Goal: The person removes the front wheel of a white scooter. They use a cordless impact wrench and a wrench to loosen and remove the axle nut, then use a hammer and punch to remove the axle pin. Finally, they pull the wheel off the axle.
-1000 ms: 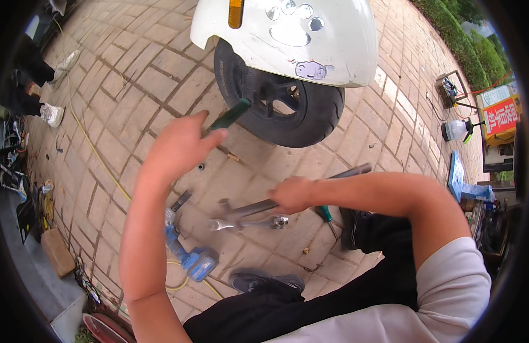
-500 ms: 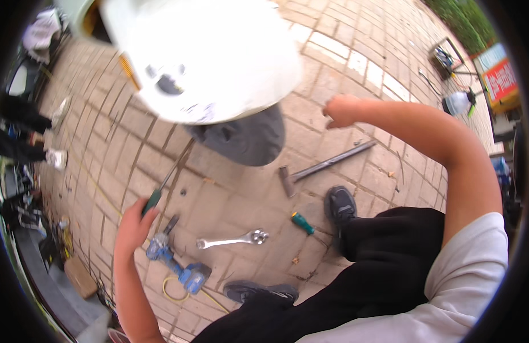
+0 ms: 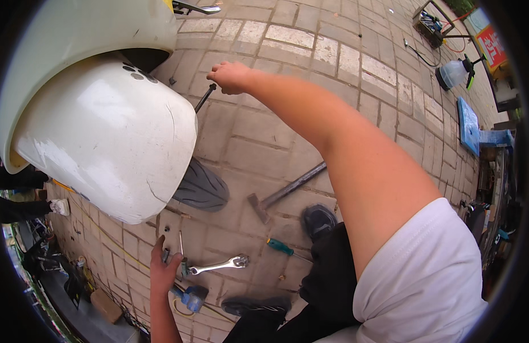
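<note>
A white scooter front fender (image 3: pixel 104 131) with scratches and a thin crack fills the upper left, its dark tyre (image 3: pixel 201 186) showing beneath. Beside the fender juts a black rod (image 3: pixel 205 98) with a wider end. My right hand (image 3: pixel 230 78) hovers by that end, fingers curled; anything inside them is hidden. Down at the lower left, my left hand (image 3: pixel 166 270) has thumb and finger apart over a blue cordless power tool (image 3: pixel 193 297), partly covering it. Next to the thumb lies a green-handled screwdriver (image 3: pixel 181 246), touching or near a silver wrench (image 3: pixel 219 266).
A hammer (image 3: pixel 284 191) and another green screwdriver (image 3: pixel 280 246) lie on the brick paving near my shoes. Farther right stand a spray bottle (image 3: pixel 453 74), a blue board (image 3: pixel 468 126) and a tool carrier (image 3: pixel 429 26). Another person's shoe (image 3: pixel 60 207) is at far left.
My left hand has released the green screwdriver, which now lies by the wrench. My right hand has gone left and forward to the rod. The view has shifted, bringing more fender in.
</note>
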The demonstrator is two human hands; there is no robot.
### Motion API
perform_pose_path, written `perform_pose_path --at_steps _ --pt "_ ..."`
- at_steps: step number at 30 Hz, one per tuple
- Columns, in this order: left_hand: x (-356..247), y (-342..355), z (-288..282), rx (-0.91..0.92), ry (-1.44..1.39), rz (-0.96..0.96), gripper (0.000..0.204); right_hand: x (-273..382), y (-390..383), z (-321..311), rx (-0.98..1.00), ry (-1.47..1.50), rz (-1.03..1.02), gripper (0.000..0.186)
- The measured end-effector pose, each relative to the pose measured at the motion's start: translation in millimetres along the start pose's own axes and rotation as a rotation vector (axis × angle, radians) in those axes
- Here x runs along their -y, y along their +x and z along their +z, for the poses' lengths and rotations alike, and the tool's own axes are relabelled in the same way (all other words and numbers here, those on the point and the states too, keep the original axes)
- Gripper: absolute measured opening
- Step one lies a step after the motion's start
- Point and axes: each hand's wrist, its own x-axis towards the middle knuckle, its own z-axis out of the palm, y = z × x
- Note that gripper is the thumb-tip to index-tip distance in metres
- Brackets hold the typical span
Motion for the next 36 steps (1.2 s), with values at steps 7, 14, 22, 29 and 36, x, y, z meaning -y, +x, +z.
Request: perform_pose_path --at_steps 7,14,22,29,36 --pt "-151 62 86 -0.294 -0.673 0.341 0.092 -10 34 12 0.151 0.187 -0.134 0.030" --pt "-190 81 112 -0.599 -0.832 0.120 0.090 -26 24 16 0.011 0.296 -0.305 0.029" --pt "-150 69 87 -0.566 -0.950 0.131 0.083 -89 -10 -1 0.013 0.269 -0.195 0.016" --pt "-160 68 87 -0.510 -0.890 0.148 0.085 -157 -73 12 0.247 0.014 0.222 0.032" --pt "-184 76 87 -0.559 -0.893 0.113 0.093 60 -119 -26 0.315 1.023 -0.121 0.057"
